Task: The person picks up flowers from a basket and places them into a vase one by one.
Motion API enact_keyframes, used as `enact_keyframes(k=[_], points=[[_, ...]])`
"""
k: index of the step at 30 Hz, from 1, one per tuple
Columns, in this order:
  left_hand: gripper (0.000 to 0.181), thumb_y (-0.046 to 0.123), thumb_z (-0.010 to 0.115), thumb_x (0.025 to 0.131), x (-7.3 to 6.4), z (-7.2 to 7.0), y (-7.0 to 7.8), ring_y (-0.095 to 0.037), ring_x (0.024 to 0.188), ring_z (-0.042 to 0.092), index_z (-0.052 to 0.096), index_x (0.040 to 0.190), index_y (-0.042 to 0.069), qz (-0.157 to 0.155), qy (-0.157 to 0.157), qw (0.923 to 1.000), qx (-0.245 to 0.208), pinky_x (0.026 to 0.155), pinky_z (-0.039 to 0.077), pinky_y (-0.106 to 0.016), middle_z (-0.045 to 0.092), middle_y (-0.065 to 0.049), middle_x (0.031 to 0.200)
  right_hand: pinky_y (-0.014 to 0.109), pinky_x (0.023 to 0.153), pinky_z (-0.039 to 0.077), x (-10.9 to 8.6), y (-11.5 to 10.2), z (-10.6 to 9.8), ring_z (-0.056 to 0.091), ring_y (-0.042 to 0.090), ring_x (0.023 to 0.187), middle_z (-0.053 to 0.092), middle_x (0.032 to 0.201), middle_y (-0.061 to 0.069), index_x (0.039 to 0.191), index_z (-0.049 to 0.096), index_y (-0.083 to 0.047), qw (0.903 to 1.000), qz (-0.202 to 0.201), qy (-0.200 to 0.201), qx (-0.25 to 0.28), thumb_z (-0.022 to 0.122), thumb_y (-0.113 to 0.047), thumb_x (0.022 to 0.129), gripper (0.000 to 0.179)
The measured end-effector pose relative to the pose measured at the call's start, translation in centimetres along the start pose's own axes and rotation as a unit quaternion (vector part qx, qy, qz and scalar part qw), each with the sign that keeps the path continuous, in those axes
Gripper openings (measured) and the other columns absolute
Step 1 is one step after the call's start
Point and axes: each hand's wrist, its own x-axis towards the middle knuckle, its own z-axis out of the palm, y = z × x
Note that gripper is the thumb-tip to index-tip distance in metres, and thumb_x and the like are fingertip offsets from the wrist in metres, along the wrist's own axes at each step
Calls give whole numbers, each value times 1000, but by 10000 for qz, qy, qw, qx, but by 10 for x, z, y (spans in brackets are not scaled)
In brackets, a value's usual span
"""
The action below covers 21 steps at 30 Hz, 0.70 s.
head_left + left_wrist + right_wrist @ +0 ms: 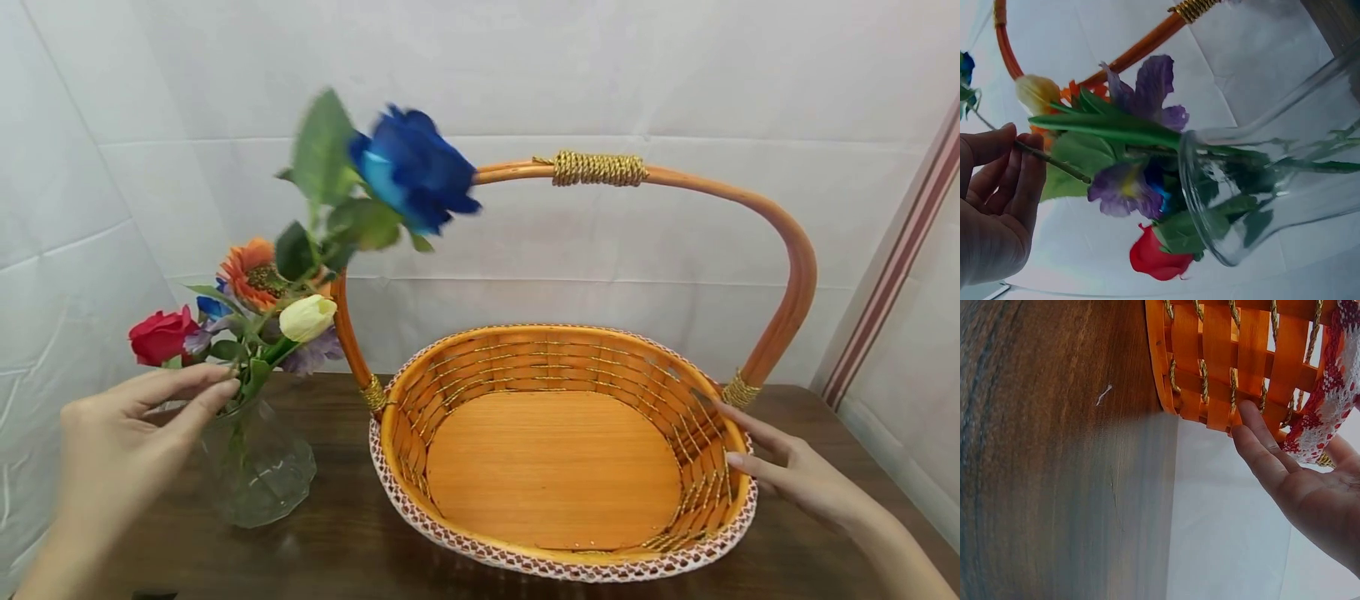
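Note:
Between thumb and fingers my left hand pinches the thin stem of a blue rose. Its bloom leans up and right, and the stem's cut end is outside the vase. Just beside that hand, a clear glass vase holds a red rose, a pale yellow tulip, an orange flower and purple flowers. My right hand holds the right rim of an orange woven basket, some fingers against its outer wall. Nothing lies inside the basket.
Vase and basket stand on a dark wooden table. The basket's tall arched handle rises above it, wrapped in gold cord. White cloth hangs behind, with a red-striped edge at right.

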Motion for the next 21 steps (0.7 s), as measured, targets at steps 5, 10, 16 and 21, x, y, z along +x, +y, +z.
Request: enact_keyframes(k=[5, 10, 16, 21], points=[[16, -1, 74, 72, 5, -4, -10, 10, 71, 60, 71, 87, -2, -1355, 380, 9893, -391, 64, 44, -4, 61, 29, 72, 38, 74, 53, 0, 1, -1, 60, 9, 98, 1, 143, 35, 147, 14, -17, 10000, -43, -26, 19, 43, -11, 97, 58], [10, 4, 73, 75, 12, -3, -24, 6, 65, 62, 71, 84, 8, -2275, 776, 9665, -902, 61, 45, -6, 65, 20, 67, 40, 74, 52, 0, 2, -1, 61, 11, 98, -1, 143, 36, 147, 14, -17, 9998, -74, -87, 171, 42, -10, 97, 59], [10, 2, 71, 76, 18, 2, -45, 0, 57, 63, 71, 77, 13, -2944, 1031, 9295, -1970, 56, 47, -9, 67, 9, 62, 36, 75, 52, 1, 3, -1, 59, 9, 99, 0, 144, 35, 147, 14, -18, 9999, -116, -69, 38, 42, -10, 97, 59], [18, 8, 72, 77, 16, 5, -62, 7, 58, 60, 67, 74, 25, -2993, 427, 9415, -1487, 56, 45, -6, 64, 20, 63, 36, 75, 52, 1, 3, -1, 59, 9, 99, -1, 144, 35, 147, 13, -17, 9998, -143, -73, 85, 42, -10, 97, 59]])
